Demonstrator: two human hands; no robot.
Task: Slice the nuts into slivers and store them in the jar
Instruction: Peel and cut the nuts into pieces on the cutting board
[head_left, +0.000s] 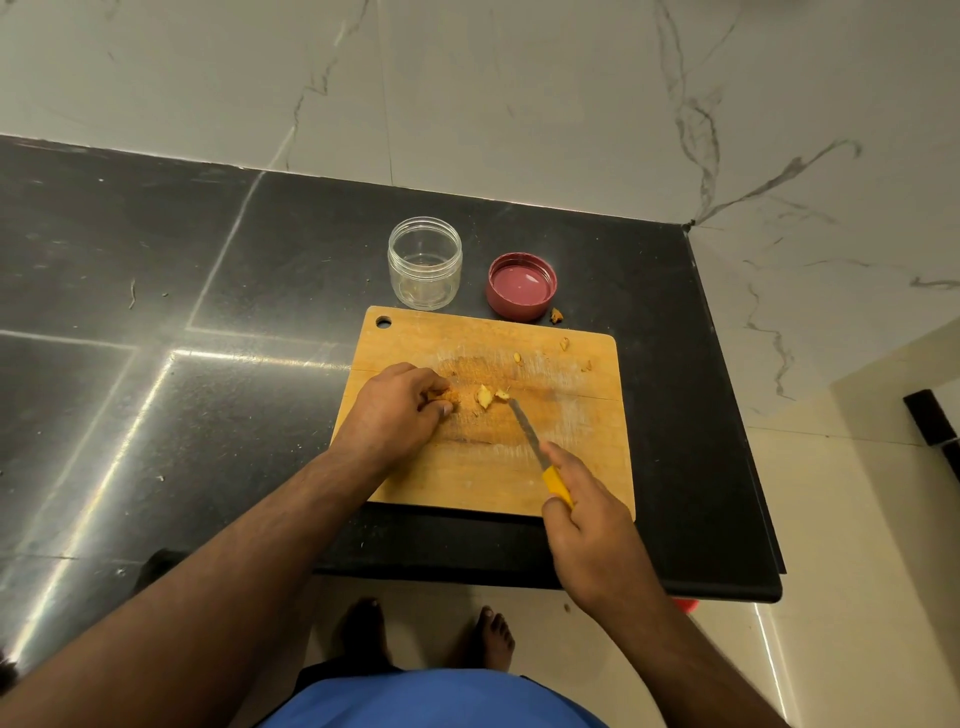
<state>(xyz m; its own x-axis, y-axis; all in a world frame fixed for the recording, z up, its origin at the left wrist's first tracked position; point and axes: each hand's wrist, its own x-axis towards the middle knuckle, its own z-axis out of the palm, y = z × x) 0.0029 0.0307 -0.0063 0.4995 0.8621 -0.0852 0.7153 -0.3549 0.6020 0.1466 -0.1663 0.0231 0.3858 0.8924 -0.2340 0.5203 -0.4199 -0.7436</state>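
Slicing is the step in hand, we judge: our left hand (400, 410) curls its fingers over a small piece of brown-skinned nut (448, 397) and pins it to the rectangular wooden cutting board (483, 467), while our right hand (582, 512) is wrapped round the yellow handle of a small knife (525, 428), forefinger laid along its top. The narrow steel blade slants up and left, its tip just beside two pale cut nut pieces (488, 396) lying mid-board, near the left fingertips. A few more pale bits (564, 343) lie scattered toward the far right part of the board, and one brownish fragment (556, 315) sits off it, on the tabletop beside the lid.

The round clear plastic jar (425, 262) stands open just beyond the board's far edge, seemingly almost empty, so storing has hardly started. Its dark red screw lid (521, 286) lies upside down to the jar's right, apart from it.

The next move, as we see it, calls for bringing the blade across to the pinned nut and cutting thin, keeping the left fingertips tucked back from the edge; the nut is small and may skid or split.

Everything sits on a glossy black stone tabletop (156, 312) near its right-hand corner, backed by white marble-veined wall (519, 93). Cream floor tiles and bare feet show below.
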